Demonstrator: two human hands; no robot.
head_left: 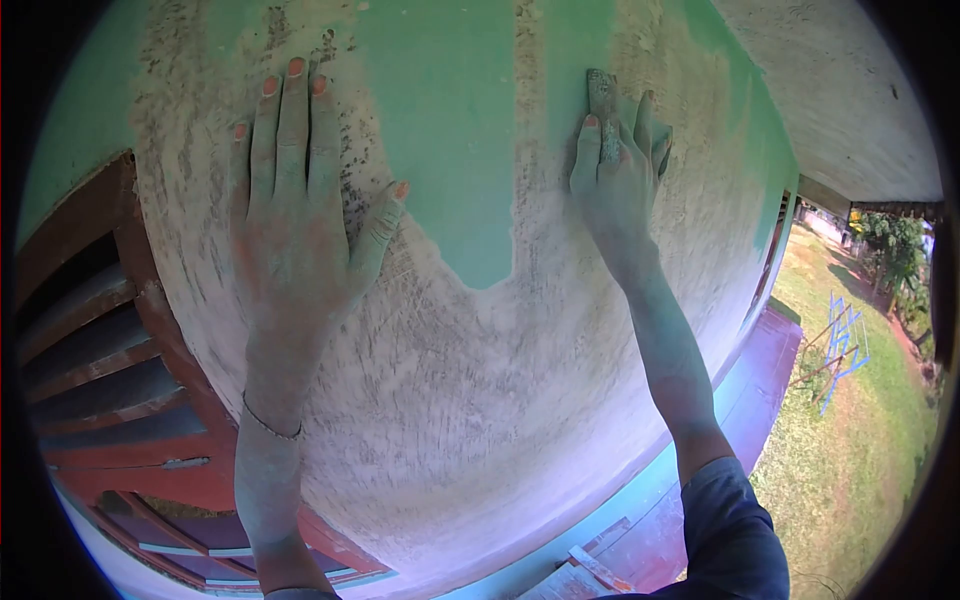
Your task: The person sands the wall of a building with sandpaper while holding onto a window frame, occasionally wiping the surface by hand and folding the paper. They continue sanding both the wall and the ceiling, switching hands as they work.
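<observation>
My left hand (295,225) lies flat on the wall (450,370), fingers stretched upward and thumb out to the side. Pale dust coats it, and a thin bracelet (268,425) circles the wrist. Higher up on the right, my right hand (622,180) is closed around a dusty scraper-like tool (602,95) held against the wall. One narrow end sticks up past the fingers, while its working edge is hidden behind the hand. Between both hands a patch of green paint (445,130) ends in a ragged point, surrounded by whitish, scratched and stained bare surface.
At the left is a brown louvred window frame (150,290) with slats. Below, a ledge or floor strip (640,530) runs along the wall, with some boards (575,580) on it. An overhanging ceiling (840,90) and grass (850,450) with a blue rack (845,350) lie right.
</observation>
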